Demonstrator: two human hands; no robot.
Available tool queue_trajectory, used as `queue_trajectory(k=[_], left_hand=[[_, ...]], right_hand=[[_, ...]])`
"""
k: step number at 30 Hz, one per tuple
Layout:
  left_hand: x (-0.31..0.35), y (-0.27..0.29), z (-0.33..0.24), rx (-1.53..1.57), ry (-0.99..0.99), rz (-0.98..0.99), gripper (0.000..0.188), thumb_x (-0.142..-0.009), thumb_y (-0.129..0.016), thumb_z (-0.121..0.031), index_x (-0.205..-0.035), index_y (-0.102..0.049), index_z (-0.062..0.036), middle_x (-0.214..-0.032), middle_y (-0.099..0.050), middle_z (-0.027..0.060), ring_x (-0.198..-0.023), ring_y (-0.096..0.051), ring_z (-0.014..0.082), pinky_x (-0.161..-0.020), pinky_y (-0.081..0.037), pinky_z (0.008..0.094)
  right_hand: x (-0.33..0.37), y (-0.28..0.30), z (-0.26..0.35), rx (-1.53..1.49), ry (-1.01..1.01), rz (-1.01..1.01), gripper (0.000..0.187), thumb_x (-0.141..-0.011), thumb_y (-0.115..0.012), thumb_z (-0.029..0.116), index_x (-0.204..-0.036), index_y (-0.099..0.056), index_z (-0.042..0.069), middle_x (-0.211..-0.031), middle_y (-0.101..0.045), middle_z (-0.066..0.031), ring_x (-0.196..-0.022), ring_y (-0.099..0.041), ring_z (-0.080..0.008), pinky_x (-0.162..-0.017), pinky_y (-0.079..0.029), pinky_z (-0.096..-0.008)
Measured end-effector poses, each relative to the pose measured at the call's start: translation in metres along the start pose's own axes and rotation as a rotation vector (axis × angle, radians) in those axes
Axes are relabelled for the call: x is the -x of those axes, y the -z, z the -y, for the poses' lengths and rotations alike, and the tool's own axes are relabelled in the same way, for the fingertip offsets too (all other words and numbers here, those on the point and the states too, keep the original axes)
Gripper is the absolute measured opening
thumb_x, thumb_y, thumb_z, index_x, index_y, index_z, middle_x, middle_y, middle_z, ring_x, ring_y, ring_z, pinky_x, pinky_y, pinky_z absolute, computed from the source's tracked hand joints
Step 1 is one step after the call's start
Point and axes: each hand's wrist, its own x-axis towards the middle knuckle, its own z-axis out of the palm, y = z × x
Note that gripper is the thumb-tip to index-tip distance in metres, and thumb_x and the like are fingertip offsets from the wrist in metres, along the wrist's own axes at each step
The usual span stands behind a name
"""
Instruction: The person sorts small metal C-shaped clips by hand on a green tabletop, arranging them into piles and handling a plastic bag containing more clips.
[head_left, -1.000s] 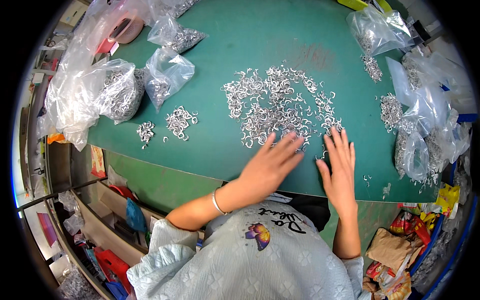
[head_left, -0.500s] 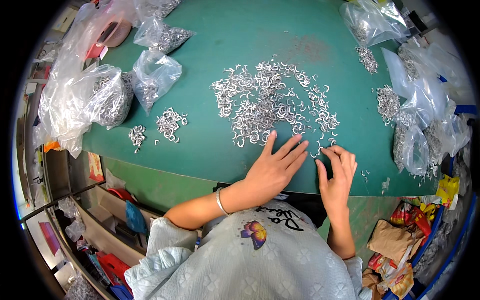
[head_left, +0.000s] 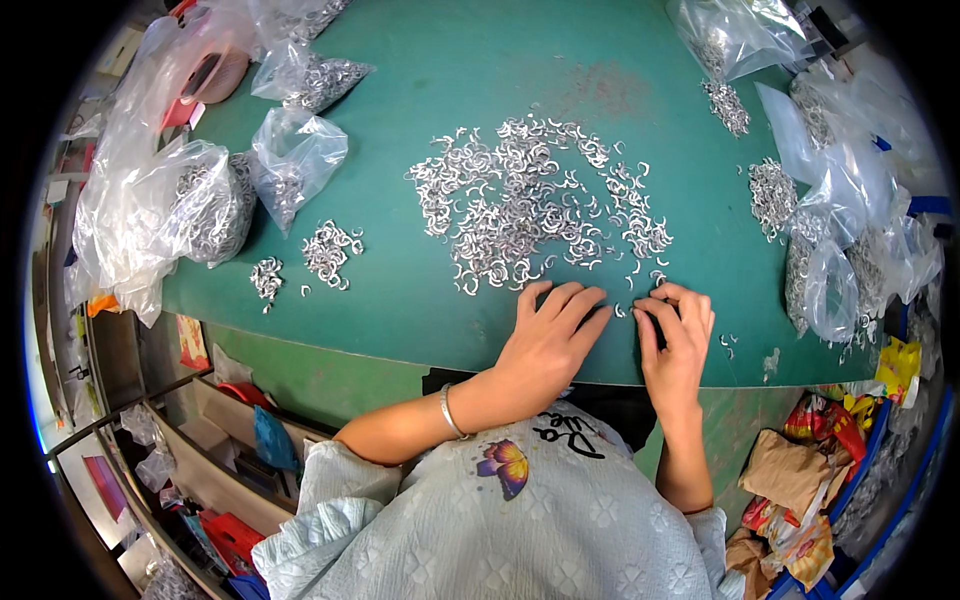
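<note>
Too small to tell: whether the bare right hand (head_left: 678,342) at centre right grips any of the small, curved, silver metal pieces (head_left: 520,205). The top edge crops the flat green tabletop (head_left: 450,60).

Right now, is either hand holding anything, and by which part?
Left hand: nothing visibly held. Right hand: its fingers curl near metal pieces; whether they grip one cannot be told.
</note>
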Motion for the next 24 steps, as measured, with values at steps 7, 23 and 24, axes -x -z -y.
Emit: queue_trajectory(k=[7, 23, 24], left_hand=[[-0.014, -0.018, -0.005, 0.018, 0.062, -0.05, 0.037, -0.077, -0.075, -0.011, -0.112, -0.064, -0.0067, -0.108, -0.054, 0.0063, -0.099, -0.052, 0.0242, -0.086, -0.035, 0.0414], [-0.013, -0.016, -0.001, 0.079, 0.112, -0.068, 0.021, -0.078, -0.075, -0.008, -0.095, -0.063, -0.0071, -0.095, -0.054, 0.0057, -0.088, -0.052, 0.0233, -0.079, -0.034, 0.0374], [-0.012, -0.014, -0.001, 0.087, 0.107, -0.052, 0.02, -0.078, -0.074, -0.008, -0.094, -0.064, -0.0071, -0.094, -0.055, 0.0056, -0.088, -0.053, 0.0233, -0.079, -0.034, 0.0373]], right_hand=[[0.008, 0.007, -0.003, 0.02, -0.052, -0.025, 0.017, -0.075, -0.075, 0.001, -0.091, -0.068, 0.004, -0.091, -0.062, -0.0067, -0.086, -0.056, -0.0248, -0.075, -0.038, -0.0358], [0.008, 0.016, -0.007, 0.01, -0.159, -0.032, 0.018, -0.074, -0.077, 0.003, -0.09, -0.069, 0.005, -0.091, -0.06, -0.0052, -0.087, -0.055, -0.0249, -0.077, -0.038, -0.0358], [0.009, 0.016, -0.007, 0.005, -0.131, -0.011, 0.017, -0.074, -0.077, 0.003, -0.089, -0.069, 0.005, -0.091, -0.06, -0.0051, -0.087, -0.054, -0.0249, -0.077, -0.038, -0.036]])
